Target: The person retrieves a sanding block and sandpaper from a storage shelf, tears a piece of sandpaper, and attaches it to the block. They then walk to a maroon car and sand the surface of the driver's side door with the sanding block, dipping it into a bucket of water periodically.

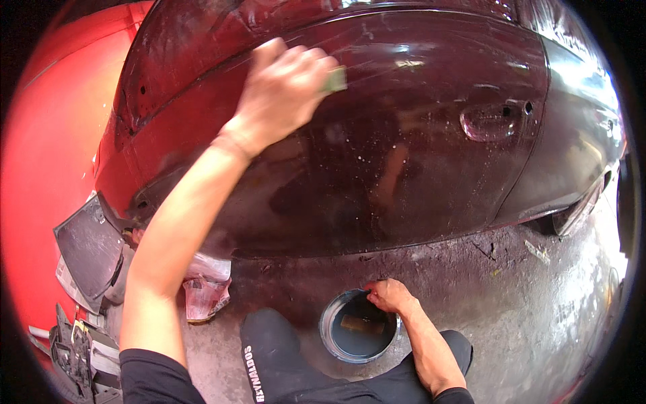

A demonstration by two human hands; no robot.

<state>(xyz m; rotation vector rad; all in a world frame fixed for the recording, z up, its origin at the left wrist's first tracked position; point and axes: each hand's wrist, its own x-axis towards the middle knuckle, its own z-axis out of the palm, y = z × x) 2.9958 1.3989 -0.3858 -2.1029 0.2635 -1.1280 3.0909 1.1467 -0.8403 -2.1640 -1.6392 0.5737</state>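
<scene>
My left hand [282,91] is raised against the dark maroon car door [404,168], its fingers shut on a small greenish sanding pad [335,79] pressed to the wet panel. Down on the floor, my right hand [389,295] grips the far rim of a round grey bucket [331,337] that holds water and a submerged yellowish block [362,324]. The bucket stands between my black-trousered knees. A recessed door handle [491,121] lies to the right of the pad.
A red panel [54,168] fills the left side. A detached dark trim piece [87,246] leans at lower left beside crumpled plastic [205,289] and tools [74,350]. The concrete floor [538,303] is wet and dirty; a wheel arch [579,209] shows at right.
</scene>
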